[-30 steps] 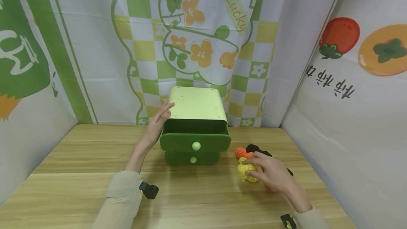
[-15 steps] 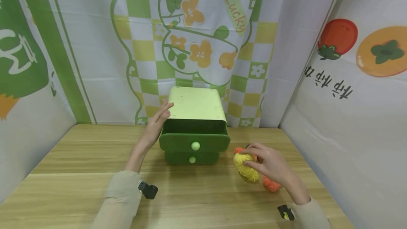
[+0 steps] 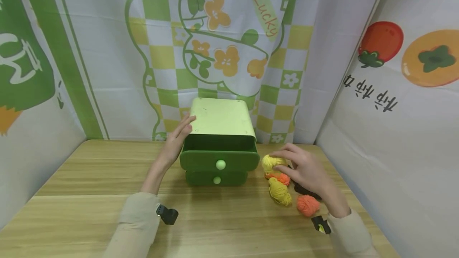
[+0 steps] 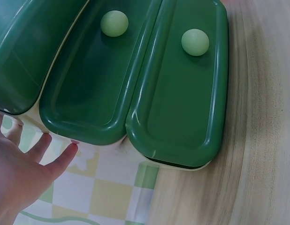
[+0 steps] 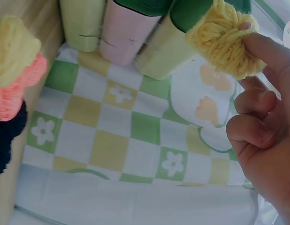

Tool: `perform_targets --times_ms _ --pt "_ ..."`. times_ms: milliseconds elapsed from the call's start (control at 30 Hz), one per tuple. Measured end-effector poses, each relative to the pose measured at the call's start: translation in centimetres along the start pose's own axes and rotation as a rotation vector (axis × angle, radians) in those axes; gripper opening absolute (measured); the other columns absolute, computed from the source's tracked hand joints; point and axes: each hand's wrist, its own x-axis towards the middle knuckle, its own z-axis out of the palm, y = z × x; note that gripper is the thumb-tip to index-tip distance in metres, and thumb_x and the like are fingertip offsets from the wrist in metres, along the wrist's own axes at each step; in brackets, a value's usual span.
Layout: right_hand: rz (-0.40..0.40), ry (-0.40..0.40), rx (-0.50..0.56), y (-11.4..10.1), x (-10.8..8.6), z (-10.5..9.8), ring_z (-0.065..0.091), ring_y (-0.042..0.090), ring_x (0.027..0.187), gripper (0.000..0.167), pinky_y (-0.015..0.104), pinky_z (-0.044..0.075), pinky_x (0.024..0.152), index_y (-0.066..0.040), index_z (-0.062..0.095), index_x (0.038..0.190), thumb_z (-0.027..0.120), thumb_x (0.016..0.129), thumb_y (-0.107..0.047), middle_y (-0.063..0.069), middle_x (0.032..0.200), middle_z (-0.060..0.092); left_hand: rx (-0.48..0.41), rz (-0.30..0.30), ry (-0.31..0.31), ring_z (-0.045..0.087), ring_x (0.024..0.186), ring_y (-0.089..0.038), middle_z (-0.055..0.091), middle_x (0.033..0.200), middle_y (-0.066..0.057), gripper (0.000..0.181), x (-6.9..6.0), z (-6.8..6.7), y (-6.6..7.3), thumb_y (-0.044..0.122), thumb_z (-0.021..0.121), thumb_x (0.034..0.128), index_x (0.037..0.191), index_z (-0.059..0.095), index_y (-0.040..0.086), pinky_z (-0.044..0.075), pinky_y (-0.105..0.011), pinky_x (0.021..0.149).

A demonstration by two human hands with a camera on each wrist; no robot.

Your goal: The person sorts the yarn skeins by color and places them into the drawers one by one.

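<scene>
1. Right hand (image 3: 307, 169): pinching a yellow yarn skein (image 3: 273, 163) between thumb and fingers. In the right wrist view the lower fingers curl toward the palm, clear of the yarn.
2. Held skein: sits out at the fingertips, its bulk projecting beyond the pinch toward the drawers; palm well back from it. Raised off the wooden table (image 3: 211, 222).
3. Position: just right of the pulled-out top drawer (image 3: 204, 160) in the head view, outside it, near the level of its front panel.
4. Left hand (image 3: 175, 141): fingers extended and spread, fingertips resting against the left side of the drawer cabinet (image 3: 222, 116); nothing gripped.
5. Cabinet: pale yellow-green top, three tiers, dark green drawer fronts. Left wrist view shows two round pale knobs (image 4: 114, 23), (image 4: 195, 42) on the middle and bottom fronts.
6. On the table beneath and near the right hand: a second yellow skein (image 3: 279, 192), an orange skein (image 3: 279, 178) just behind it, a coral yarn ball (image 3: 307, 205) nearer the wrist, and black yarn (image 3: 306, 191) partly hidden by the hand.
7. Behind the cabinet: a green, white and yellow checked curtain (image 3: 163, 57) lettered "Lucky".
8. Both forearms in beige sleeves (image 3: 138, 218), a small black camera at each wrist.
</scene>
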Motion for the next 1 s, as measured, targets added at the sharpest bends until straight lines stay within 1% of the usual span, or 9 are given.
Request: perform_targets --times_ms 67,200,367,500,600,700,833,1000 --pt "-0.024 0.017 -0.01 0.0 0.6 -0.2 0.05 0.0 0.064 0.033 0.013 0.043 0.055 -0.015 0.074 0.111 0.083 0.079 -0.014 -0.004 0.101 0.066 -0.002 0.0 0.0 0.0 0.155 -0.021 0.006 0.165 0.019 0.053 0.0 0.0 -0.1 0.051 0.035 0.105 0.155 0.033 0.033 0.006 -0.069 0.119" --pt "-0.04 0.052 -0.017 -0.2 1.6 -0.5 0.052 0.001 0.065 0.035 0.011 0.041 0.054 -0.015 0.074 0.113 0.083 0.079 -0.012 -0.001 0.102 0.067 -0.013 0.004 0.002 -0.001 0.155 -0.02 0.005 0.166 0.018 0.053 0.0 0.1 -0.1 0.05 0.035 0.1054 0.155 0.033 0.032 0.004 -0.069 0.119" --pt "-0.024 0.081 -0.028 -0.5 2.6 -0.6 0.05 0.002 0.064 0.036 0.011 0.038 0.053 -0.016 0.074 0.114 0.083 0.079 -0.012 -0.002 0.103 0.067 -0.011 0.0 0.003 -0.001 0.155 -0.019 0.005 0.165 0.019 0.053 0.0 0.1 -0.3 0.05 0.035 0.1053 0.155 0.033 0.032 0.004 -0.069 0.119" --pt "-0.015 0.089 -0.044 -0.7 3.2 -0.6 0.05 0.003 0.065 0.036 0.015 0.04 0.053 -0.016 0.074 0.114 0.083 0.08 -0.014 -0.001 0.102 0.067 -0.011 -0.003 -0.004 -0.002 0.155 -0.019 0.004 0.166 0.017 0.053 0.1 0.1 -0.1 0.047 0.034 0.1062 0.156 0.031 0.03 0.004 -0.069 0.119" --pt "-0.009 0.085 -0.049 -0.8 3.8 -0.6 0.052 0.004 0.066 0.035 0.018 0.042 0.053 -0.017 0.074 0.114 0.083 0.081 -0.017 -0.002 0.103 0.066 -0.019 -0.014 -0.011 -0.003 0.155 -0.02 0.003 0.167 0.015 0.053 -0.1 0.1 0.4 0.044 0.033 0.1068 0.157 0.029 0.027 0.003 -0.069 0.119" --pt "-0.001 0.067 -0.054 -1.0 4.3 -0.6 0.054 0.004 0.068 0.033 0.019 0.044 0.055 -0.018 0.074 0.114 0.082 0.082 -0.02 -0.003 0.103 0.066 -0.025 -0.017 -0.017 -0.003 0.155 -0.023 0.002 0.168 0.01 0.054 -0.6 0.1 1.7 0.04 0.033 0.1073 0.158 0.028 0.022 0.002 -0.069 0.119" --pt "0.013 0.043 -0.064 -1.1 4.9 -0.3 0.055 0.003 0.07 0.032 0.019 0.046 0.056 -0.019 0.074 0.115 0.08 0.084 -0.024 -0.004 0.103 0.066 -0.026 -0.015 -0.023 -0.003 0.155 -0.025 0.003 0.168 0.007 0.055 -1.3 0.3 3.2 0.039 0.034 0.1072 0.158 0.028 0.017 0.002 -0.07 0.118" --pt "0.003 0.032 -0.035 -1.3 5.8 0.4 0.053 0.003 0.067 0.032 0.019 0.045 0.054 -0.019 0.074 0.115 0.08 0.084 -0.025 -0.004 0.103 0.066 -0.029 -0.011 -0.019 -0.003 0.156 -0.025 0.004 0.168 0.007 0.055 -1.5 0.3 3.6 0.04 0.034 0.1073 0.157 0.029 0.016 0.002 -0.069 0.119"
